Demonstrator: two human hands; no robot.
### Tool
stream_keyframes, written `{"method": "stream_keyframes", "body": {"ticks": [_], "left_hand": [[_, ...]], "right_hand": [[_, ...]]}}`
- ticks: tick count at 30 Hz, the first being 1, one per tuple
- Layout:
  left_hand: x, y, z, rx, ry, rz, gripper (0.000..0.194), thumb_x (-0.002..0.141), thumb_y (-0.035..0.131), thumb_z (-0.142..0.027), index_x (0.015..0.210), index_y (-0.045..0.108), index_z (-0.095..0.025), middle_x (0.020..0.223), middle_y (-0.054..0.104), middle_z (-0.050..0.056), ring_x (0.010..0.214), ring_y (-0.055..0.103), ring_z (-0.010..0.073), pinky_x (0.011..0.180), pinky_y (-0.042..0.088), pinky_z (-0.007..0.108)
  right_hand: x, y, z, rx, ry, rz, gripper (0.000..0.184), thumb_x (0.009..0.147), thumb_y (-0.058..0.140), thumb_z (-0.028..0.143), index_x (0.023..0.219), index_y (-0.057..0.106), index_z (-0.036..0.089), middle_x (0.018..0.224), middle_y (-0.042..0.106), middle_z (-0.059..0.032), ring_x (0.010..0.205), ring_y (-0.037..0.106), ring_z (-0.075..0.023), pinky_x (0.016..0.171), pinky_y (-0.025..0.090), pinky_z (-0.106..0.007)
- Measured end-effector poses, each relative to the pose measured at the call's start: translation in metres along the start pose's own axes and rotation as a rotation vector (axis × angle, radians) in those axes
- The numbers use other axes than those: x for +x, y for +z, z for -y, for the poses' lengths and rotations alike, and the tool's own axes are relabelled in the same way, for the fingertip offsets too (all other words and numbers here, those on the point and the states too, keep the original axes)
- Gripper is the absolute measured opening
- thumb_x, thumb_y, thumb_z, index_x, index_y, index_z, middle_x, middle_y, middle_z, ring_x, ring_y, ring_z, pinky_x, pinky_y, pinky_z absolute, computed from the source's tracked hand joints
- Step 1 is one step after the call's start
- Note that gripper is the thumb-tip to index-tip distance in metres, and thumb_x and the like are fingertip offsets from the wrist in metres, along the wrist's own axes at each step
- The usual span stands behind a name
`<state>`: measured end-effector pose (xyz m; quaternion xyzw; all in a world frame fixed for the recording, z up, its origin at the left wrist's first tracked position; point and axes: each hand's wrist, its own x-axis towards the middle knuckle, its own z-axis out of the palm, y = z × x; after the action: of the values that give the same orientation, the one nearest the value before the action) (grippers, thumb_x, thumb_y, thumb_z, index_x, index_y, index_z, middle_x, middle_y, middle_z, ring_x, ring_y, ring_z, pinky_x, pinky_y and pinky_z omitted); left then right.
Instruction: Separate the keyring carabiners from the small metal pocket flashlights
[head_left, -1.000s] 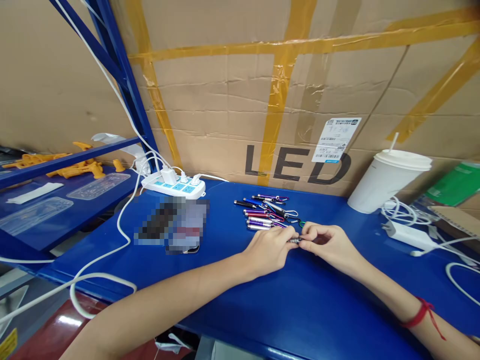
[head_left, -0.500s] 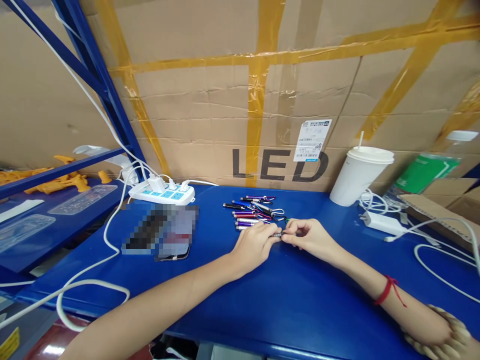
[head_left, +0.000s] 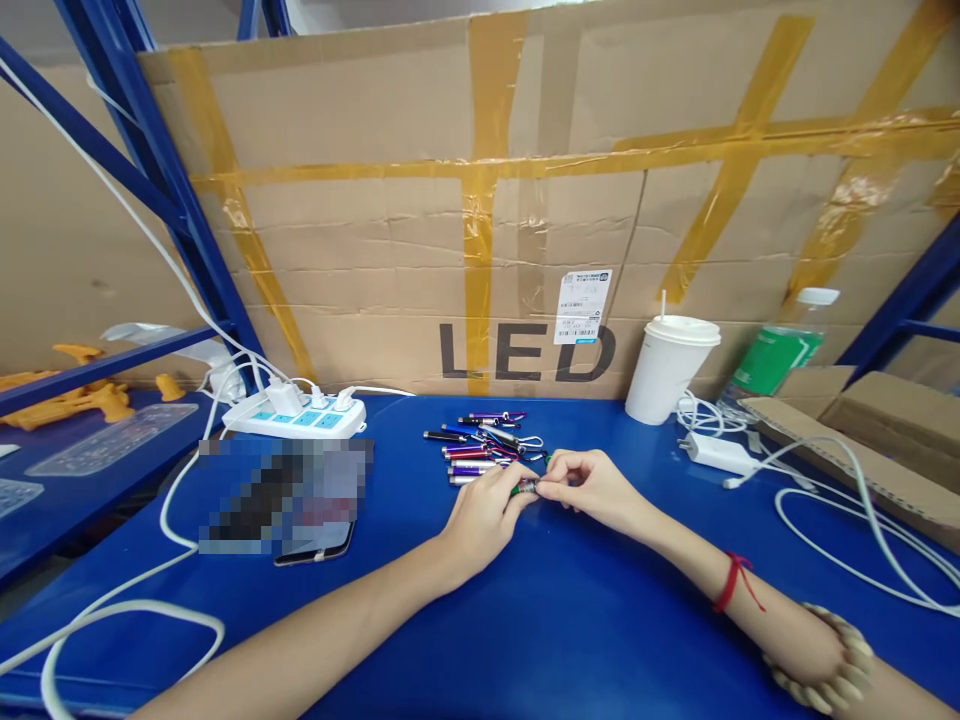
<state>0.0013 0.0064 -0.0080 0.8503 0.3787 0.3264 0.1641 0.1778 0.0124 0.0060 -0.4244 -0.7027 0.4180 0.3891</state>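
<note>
Above the blue table (head_left: 540,620), my two hands meet at a small green-and-silver penlight (head_left: 525,487). My left hand (head_left: 484,520) is closed around its barrel, with a green stretch showing past the fingers. At its silver end, the thumb and fingers of my right hand (head_left: 596,490) are pinched together. My fingers hide most of the penlight. Just behind my left hand lies a pile of metal penlights (head_left: 466,453) in purple, red, blue, black and silver, several with wrist cords.
A white power strip (head_left: 337,420) with plugs and two phones, partly blurred out (head_left: 315,555), lie left. To the right stand a white lidded cup (head_left: 667,370) and a green-labelled bottle (head_left: 780,355), near a charger (head_left: 720,453) with cables and an open cardboard box (head_left: 885,420). Taped cardboard (head_left: 375,260) rises behind.
The view has swung right and tilted up, so the scene sits further left. Both hands stay together on the penlight, and more of its green barrel shows between them.
</note>
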Motion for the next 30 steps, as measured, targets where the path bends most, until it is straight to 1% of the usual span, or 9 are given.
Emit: {"method": "stream_keyframes", "body": {"ticks": [5,8,12,17,20,22,24,26,30], "left_hand": [[0.0006,-0.0007,-0.0019,-0.006,0.005,0.017,0.022,0.087,0.042,-0.026,0.105,0.053,-0.025,0.099,0.063,0.001,0.089,0.057,0.0150,0.079,0.044,0.027],[0.0011,-0.0008,-0.0022,-0.014,0.030,0.009,0.021,0.087,0.042,-0.025,0.103,0.055,-0.025,0.098,0.064,-0.001,0.090,0.057,0.0148,0.079,0.043,0.027],[0.0020,-0.0005,-0.0014,-0.028,0.021,0.002,0.019,0.087,0.042,-0.023,0.099,0.056,-0.024,0.096,0.064,-0.001,0.088,0.057,0.0143,0.078,0.043,0.026],[0.0027,0.0004,-0.0007,-0.035,-0.025,0.002,0.018,0.087,0.042,-0.025,0.097,0.056,-0.024,0.092,0.065,-0.001,0.083,0.059,0.0143,0.074,0.043,0.025],[0.0033,-0.0002,-0.0009,-0.045,-0.048,-0.002,0.018,0.087,0.041,-0.025,0.097,0.055,-0.023,0.092,0.065,-0.001,0.082,0.059,0.0142,0.072,0.043,0.024],[0.0038,-0.0013,-0.0014,-0.057,-0.058,0.000,0.019,0.087,0.039,-0.024,0.098,0.055,-0.023,0.092,0.065,-0.001,0.080,0.059,0.0139,0.070,0.043,0.023],[0.0041,-0.0026,-0.0025,-0.067,-0.065,0.004,0.020,0.087,0.038,-0.023,0.098,0.054,-0.023,0.091,0.065,0.000,0.078,0.059,0.0136,0.068,0.043,0.023],[0.0041,-0.0038,-0.0042,-0.067,-0.073,0.008,0.020,0.087,0.037,-0.021,0.098,0.054,-0.022,0.090,0.065,0.000,0.078,0.059,0.0136,0.068,0.042,0.023],[0.0031,-0.0051,-0.0075,-0.048,-0.078,0.017,0.021,0.087,0.036,-0.021,0.097,0.055,-0.021,0.088,0.064,0.000,0.077,0.059,0.0133,0.067,0.042,0.022]], "right_hand": [[0.0007,-0.0001,-0.0030,-0.042,0.004,-0.008,0.034,0.067,0.065,0.043,0.056,0.049,0.015,0.054,0.050,0.0031,0.045,0.044,-0.0058,0.045,0.034,-0.020],[0.0002,0.0014,-0.0019,-0.049,0.020,-0.023,0.036,0.064,0.066,0.045,0.056,0.046,0.016,0.051,0.048,0.0042,0.043,0.043,-0.0060,0.044,0.033,-0.020],[-0.0008,0.0035,0.0008,-0.091,0.017,-0.056,0.038,0.062,0.067,0.047,0.054,0.046,0.016,0.049,0.046,0.0047,0.042,0.042,-0.0062,0.043,0.033,-0.020],[-0.0006,0.0023,-0.0021,-0.199,-0.049,-0.098,0.034,0.067,0.063,0.046,0.057,0.052,0.016,0.054,0.049,0.0029,0.045,0.043,-0.0065,0.045,0.035,-0.021],[-0.0007,0.0007,-0.0041,-0.241,-0.067,-0.151,0.028,0.067,0.065,0.043,0.067,0.058,0.016,0.059,0.052,0.0020,0.046,0.043,-0.0065,0.043,0.037,-0.021],[-0.0012,0.0003,-0.0040,-0.218,-0.089,-0.156,0.027,0.068,0.064,0.041,0.079,0.062,0.016,0.068,0.056,-0.0002,0.045,0.044,-0.0059,0.042,0.039,-0.021],[-0.0018,0.0005,-0.0032,-0.164,-0.116,-0.131,0.027,0.070,0.063,0.041,0.083,0.065,0.017,0.080,0.058,-0.0035,0.046,0.046,-0.0056,0.041,0.041,-0.021],[-0.0020,0.0012,-0.0028,-0.101,-0.130,-0.101,0.025,0.070,0.063,0.040,0.078,0.067,0.017,0.085,0.058,-0.0056,0.047,0.049,-0.0060,0.041,0.043,-0.022],[-0.0015,0.0026,-0.0040,0.005,-0.131,-0.085,0.023,0.068,0.066,0.039,0.072,0.068,0.016,0.083,0.058,-0.0054,0.048,0.049,-0.0064,0.040,0.046,-0.022]]}}
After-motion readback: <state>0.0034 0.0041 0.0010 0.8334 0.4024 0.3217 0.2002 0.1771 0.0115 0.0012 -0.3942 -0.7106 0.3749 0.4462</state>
